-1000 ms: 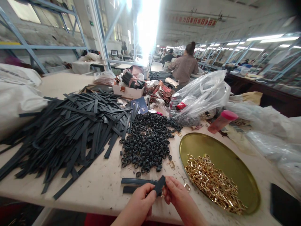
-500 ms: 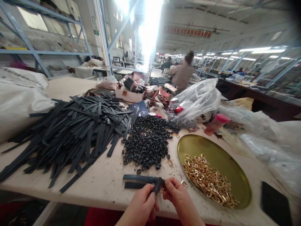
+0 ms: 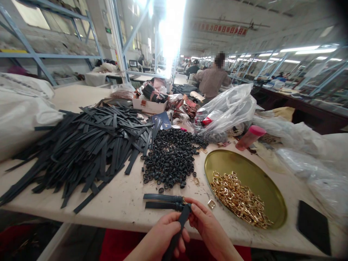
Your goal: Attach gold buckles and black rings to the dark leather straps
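A dark strap slants between my hands at the table's front edge, its lower end hanging toward me. My left hand is closed around the strap's middle. The fingers of my right hand pinch its upper end; whatever small part sits between those fingertips is hidden. Just beyond lie two finished-looking straps side by side, with loops and a glint of gold at their right ends. A loose gold buckle rests right of my right hand.
Many dark strips are heaped at left, beside a pile of small black loops. A gold tray holds many gold buckles. Right of it lies a black phone-like slab. Behind stand a pink-lidded jar and a plastic bag.
My left hand has shifted slightly down and left, and more of the strap now shows, hanging below it. My right hand still pinches the upper end. The view has tilted slightly.
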Action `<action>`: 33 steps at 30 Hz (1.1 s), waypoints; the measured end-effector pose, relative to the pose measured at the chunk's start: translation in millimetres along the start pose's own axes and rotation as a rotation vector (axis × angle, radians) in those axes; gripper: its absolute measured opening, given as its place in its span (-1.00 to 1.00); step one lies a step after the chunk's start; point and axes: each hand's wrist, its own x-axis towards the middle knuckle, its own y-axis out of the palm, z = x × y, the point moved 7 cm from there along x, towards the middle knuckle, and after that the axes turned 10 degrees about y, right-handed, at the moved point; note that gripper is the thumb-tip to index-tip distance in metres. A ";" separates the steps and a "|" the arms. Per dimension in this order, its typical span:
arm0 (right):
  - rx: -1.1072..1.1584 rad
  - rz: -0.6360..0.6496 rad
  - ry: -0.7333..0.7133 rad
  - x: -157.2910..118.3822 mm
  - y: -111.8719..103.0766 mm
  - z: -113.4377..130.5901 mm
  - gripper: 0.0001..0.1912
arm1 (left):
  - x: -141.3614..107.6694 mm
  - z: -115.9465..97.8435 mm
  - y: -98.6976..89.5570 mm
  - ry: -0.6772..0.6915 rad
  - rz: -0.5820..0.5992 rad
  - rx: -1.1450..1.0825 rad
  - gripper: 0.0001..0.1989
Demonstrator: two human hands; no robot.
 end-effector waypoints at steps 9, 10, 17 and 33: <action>0.210 -0.064 0.071 14.5 -9.7 -0.3 -0.80 | 12.2 0.6 -8.8 0.024 -0.029 -0.006 -0.71; 0.230 -0.064 0.068 15.9 -8.6 -0.4 -0.79 | 15.7 0.7 -10.8 0.052 -0.043 0.053 -0.69; 0.050 -0.096 -0.030 21.8 -7.8 -1.3 -0.76 | 29.1 -8.4 -19.6 0.283 -0.123 0.457 -0.76; -0.265 0.081 -0.057 -0.7 -2.0 0.5 -0.74 | 5.9 -27.9 -1.3 0.368 0.056 1.067 -0.75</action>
